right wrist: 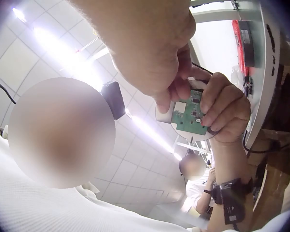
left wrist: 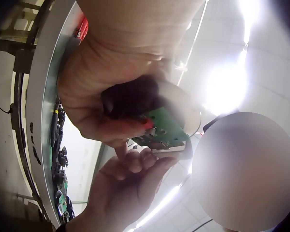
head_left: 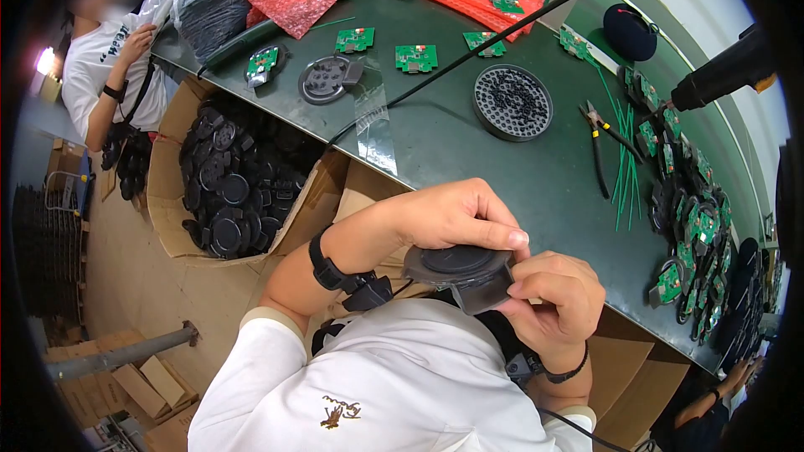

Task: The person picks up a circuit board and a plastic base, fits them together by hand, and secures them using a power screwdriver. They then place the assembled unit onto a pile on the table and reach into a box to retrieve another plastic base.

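A round black plastic housing (head_left: 461, 264) with a square tab is held up in front of the person's chest. Its far side carries a green circuit board (right wrist: 191, 113), which also shows in the left wrist view as a green board (left wrist: 164, 128) with small parts on it. The left hand (head_left: 469, 216) grips the housing's round rim, thumb on top and fingers under it near the board. At the tab end, the right hand (head_left: 559, 295) pinches the housing between thumb and fingers. In the right wrist view the left hand (right wrist: 227, 108) wraps the board's edge.
On the green table (head_left: 435, 146) are a round tray (head_left: 512, 102) of small black parts, cutters (head_left: 596, 146), green sticks (head_left: 624, 172) and several loose boards. A power screwdriver (head_left: 712, 75) hangs at right beside piled boards (head_left: 699, 226). A carton (head_left: 176, 188) of black housings stands left.
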Motion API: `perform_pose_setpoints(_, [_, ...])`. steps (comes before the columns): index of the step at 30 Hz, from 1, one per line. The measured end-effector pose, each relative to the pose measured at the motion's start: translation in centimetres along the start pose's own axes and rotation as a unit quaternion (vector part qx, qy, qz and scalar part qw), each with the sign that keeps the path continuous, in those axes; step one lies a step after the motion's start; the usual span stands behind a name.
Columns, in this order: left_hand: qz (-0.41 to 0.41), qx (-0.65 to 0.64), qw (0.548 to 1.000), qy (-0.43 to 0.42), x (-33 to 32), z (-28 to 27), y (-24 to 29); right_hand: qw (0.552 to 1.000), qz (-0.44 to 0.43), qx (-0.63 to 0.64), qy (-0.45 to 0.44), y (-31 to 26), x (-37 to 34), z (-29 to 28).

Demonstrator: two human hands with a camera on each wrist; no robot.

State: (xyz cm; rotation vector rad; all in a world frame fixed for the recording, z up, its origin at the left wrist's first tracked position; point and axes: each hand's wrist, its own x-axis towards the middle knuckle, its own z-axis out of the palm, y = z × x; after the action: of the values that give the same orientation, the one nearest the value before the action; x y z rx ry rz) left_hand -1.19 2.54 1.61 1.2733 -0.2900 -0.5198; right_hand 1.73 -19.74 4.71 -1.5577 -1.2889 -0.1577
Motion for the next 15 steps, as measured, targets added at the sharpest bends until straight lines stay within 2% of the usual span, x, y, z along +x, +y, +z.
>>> perform_pose_setpoints(5, [-0.001,-0.012,1.000,-0.001,0.03,0.08,-0.18,1.000,0.002,0.001,-0.002,-0.05,0.01,-0.04])
perform_pose_setpoints(7, [0.029,-0.017,0.999,0.002,0.11,0.28,-0.34,1.000,0.002,0.002,-0.003,-0.05,-0.02,-0.04])
perform_pose_setpoints(15, [-0.002,0.013,1.000,0.003,-0.14,-0.02,0.55,1.000,-0.005,0.012,-0.008,0.22,-0.13,-0.06])
